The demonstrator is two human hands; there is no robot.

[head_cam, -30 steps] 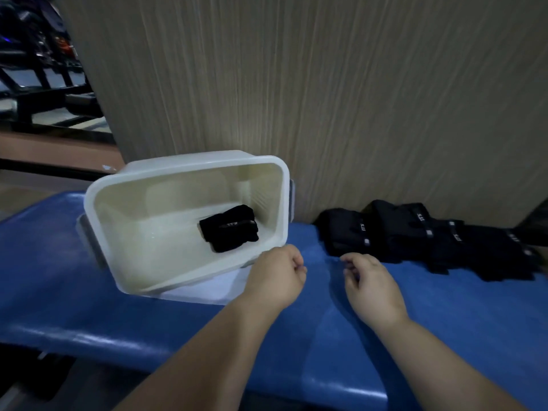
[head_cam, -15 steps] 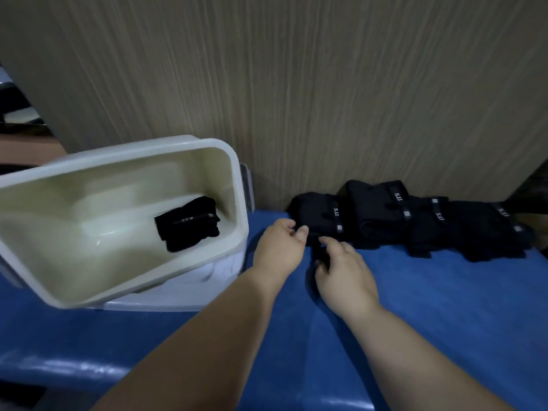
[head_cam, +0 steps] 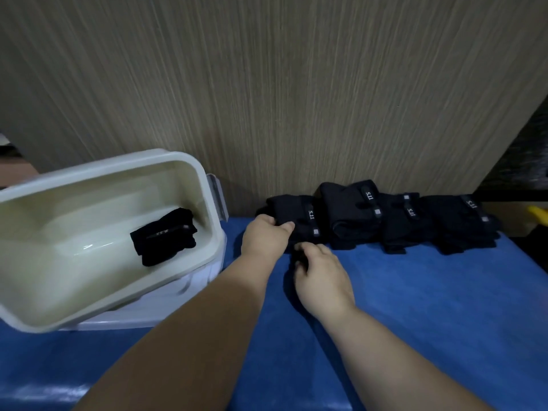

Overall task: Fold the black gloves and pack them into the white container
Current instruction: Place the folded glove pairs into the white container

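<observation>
Now both hands (head_cam: 265,239) (head_cam: 323,276) at near edge of leftmost glove (head_cam: 296,213)

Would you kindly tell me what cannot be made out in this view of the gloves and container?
Head view:
Right hand: fingertips curl under it, so its hold on the nearest glove is unclear.
Glove row: dark overlapping fabric hides the count.
Container: left end cut off by the frame edge.
Yellow object: cut off at the right edge.
</observation>
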